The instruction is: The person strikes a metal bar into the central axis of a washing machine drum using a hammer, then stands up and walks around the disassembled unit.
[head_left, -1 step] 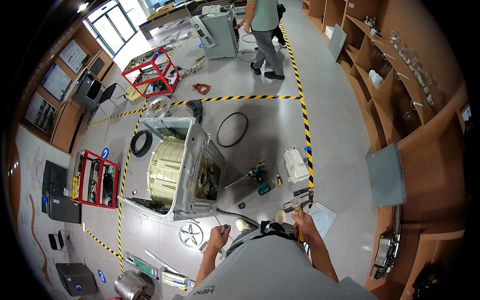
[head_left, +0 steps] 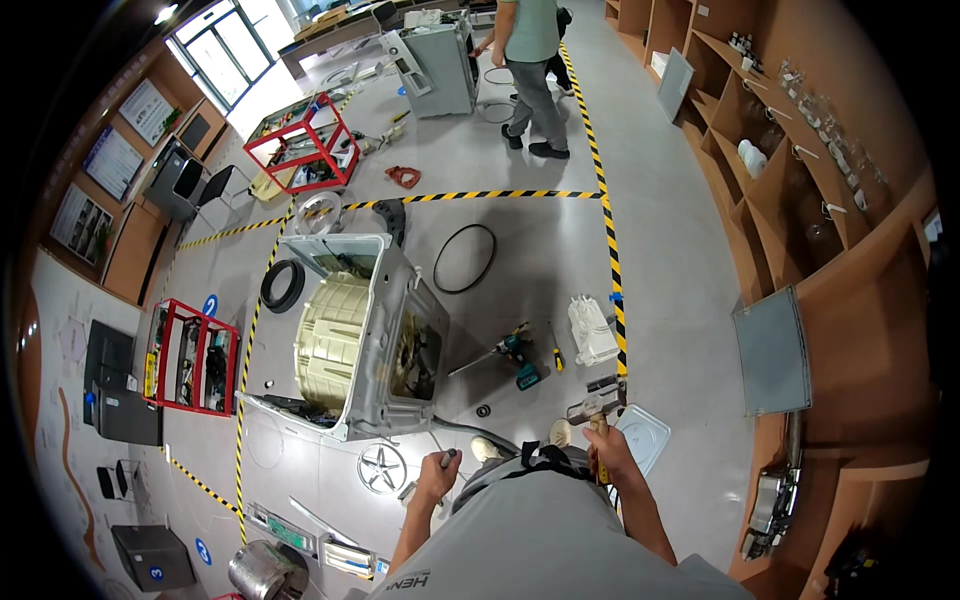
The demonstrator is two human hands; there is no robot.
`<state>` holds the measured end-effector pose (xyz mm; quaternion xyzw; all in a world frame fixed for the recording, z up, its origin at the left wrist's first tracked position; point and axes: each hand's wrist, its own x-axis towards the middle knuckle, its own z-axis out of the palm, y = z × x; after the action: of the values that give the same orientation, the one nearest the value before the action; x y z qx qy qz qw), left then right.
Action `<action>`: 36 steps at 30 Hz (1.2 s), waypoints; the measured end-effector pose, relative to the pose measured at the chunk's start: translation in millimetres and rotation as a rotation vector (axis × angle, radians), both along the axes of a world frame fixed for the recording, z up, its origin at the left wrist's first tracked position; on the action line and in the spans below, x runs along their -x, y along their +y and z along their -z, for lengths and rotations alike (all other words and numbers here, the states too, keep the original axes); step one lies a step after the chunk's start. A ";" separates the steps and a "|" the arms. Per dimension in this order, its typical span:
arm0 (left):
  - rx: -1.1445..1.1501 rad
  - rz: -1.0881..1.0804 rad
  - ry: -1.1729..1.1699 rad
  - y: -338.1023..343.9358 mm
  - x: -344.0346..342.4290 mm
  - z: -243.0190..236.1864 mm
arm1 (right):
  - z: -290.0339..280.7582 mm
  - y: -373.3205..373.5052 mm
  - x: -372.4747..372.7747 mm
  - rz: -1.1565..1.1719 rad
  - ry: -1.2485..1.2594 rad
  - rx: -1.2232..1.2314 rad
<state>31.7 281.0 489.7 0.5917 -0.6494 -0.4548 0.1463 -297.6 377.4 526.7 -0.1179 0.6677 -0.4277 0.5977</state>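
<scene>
Wooden shelving (head_left: 780, 225) runs along the right side of the room. Near the middle of the grey floor stands an open washing-machine cabinet (head_left: 388, 330), its cream plastic tub (head_left: 330, 340) exposed on the left side. Beyond it, next to a second grey appliance (head_left: 445, 80), a co-worker (head_left: 530, 40) in a pale green top stands on the floor.

A white flat panel (head_left: 648, 435) lies just to the right of the person's right hand (head_left: 610, 452). To the right of the cabinet, a thin black drive belt (head_left: 460, 292) forms a loose loop, and a white moulded plastic part (head_left: 594, 330) lies beside the black-and-yellow floor tape (head_left: 607, 250). A silver spoked pulley (head_left: 382, 468) rests near the cabinet's lower edge, and a green-and-black cordless drill (head_left: 515, 350) lies between the cabinet and a yellow-handled screwdriver (head_left: 557, 357).

The right hand's fingers wrap the wooden handle of a hammer (head_left: 594, 401), whose metal head points away from the body, above the floor. The left hand (head_left: 436, 478), well apart from it, closes its fingers around a small dark grey tool (head_left: 449, 457), perhaps a punch. Smallest, a black ring (head_left: 484, 415) lies on the floor beyond the person's feet.
</scene>
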 end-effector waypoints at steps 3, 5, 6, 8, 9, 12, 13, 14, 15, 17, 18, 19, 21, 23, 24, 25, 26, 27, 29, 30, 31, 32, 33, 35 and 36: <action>0.010 0.006 0.004 3.3 2.8 -2.0 | 0.2 3.6 1.5 0.009 -0.014 0.019; -0.016 -0.003 -0.007 4.3 3.5 -3.3 | 0.0 3.8 1.1 0.011 -0.024 0.024; -0.038 -0.007 -0.015 4.1 4.4 -3.5 | -0.4 3.9 1.5 0.014 -0.026 0.022; -0.078 -0.016 -0.027 5.7 1.9 2.4 | -0.8 4.0 0.9 0.016 -0.013 0.012; -0.070 -0.014 -0.027 6.7 1.9 2.7 | -0.1 4.6 1.1 0.020 -0.018 0.013; -0.050 -0.013 -0.026 8.2 1.9 2.3 | 1.9 5.5 1.2 0.028 -0.032 0.016; -0.047 -0.014 -0.024 8.8 1.5 2.2 | 1.9 5.1 1.0 0.029 -0.035 0.016; -0.044 -0.016 -0.022 9.4 1.2 2.2 | 1.8 4.6 0.8 0.030 -0.038 0.015; -0.040 -0.016 -0.022 9.8 0.8 2.1 | 0.8 3.5 0.6 0.019 -0.035 0.017; -0.033 -0.016 -0.022 11.1 -0.1 2.4 | -1.7 1.6 0.2 -0.001 -0.030 0.021; -0.030 -0.022 -0.023 11.6 -0.4 2.9 | -1.6 0.8 0.1 -0.004 -0.027 0.024; -0.027 -0.029 -0.023 12.4 -0.9 3.6 | -1.4 0.1 -0.1 -0.007 -0.025 0.027; -0.033 -0.038 -0.024 13.6 -1.5 3.4 | -0.5 -1.3 -0.3 -0.015 -0.025 0.031; -0.048 -0.043 -0.024 14.2 -1.5 1.0 | 0.5 -2.8 -0.2 -0.025 -0.030 0.033; -0.039 -0.036 -0.028 14.2 -1.5 0.1 | 0.2 -3.9 -0.4 -0.027 -0.029 0.025; -0.030 -0.029 -0.032 13.9 -1.5 -0.6 | -0.7 -5.2 -0.9 -0.029 -0.028 0.016; -0.021 -0.021 -0.036 13.3 -1.3 -1.2 | -1.6 -6.5 -1.2 -0.031 -0.027 0.007; -0.022 -0.025 -0.035 13.6 -1.4 -2.0 | -3.1 -7.4 -1.5 -0.036 -0.029 0.010; -0.025 -0.032 -0.032 13.6 -1.3 -3.2 | -5.5 -8.7 -1.9 -0.045 -0.032 0.015; -0.020 -0.029 -0.026 13.1 -0.8 -3.8 | -4.9 -8.9 -1.8 -0.042 -0.033 0.007; -0.016 -0.025 -0.019 12.6 -0.4 -4.2 | -3.7 -9.0 -1.8 -0.039 -0.034 0.000; -0.011 -0.022 -0.013 12.1 0.0 -4.5 | -3.0 -9.0 -1.7 -0.036 -0.035 -0.007; -0.016 -0.019 -0.013 11.8 -0.5 -3.8 | -3.0 -9.0 -2.3 -0.033 -0.032 -0.002; -0.027 -0.015 -0.015 10.4 -1.6 -1.5 | -3.6 -9.5 -3.2 -0.026 -0.028 0.009; -0.029 -0.014 -0.013 10.0 -1.5 -1.8 | -4.2 -9.0 -3.4 -0.023 -0.034 0.009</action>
<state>33.1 291.0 491.5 0.6010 -0.6395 -0.4594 0.1368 -294.2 368.4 530.9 -0.1209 0.6540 -0.4259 0.6134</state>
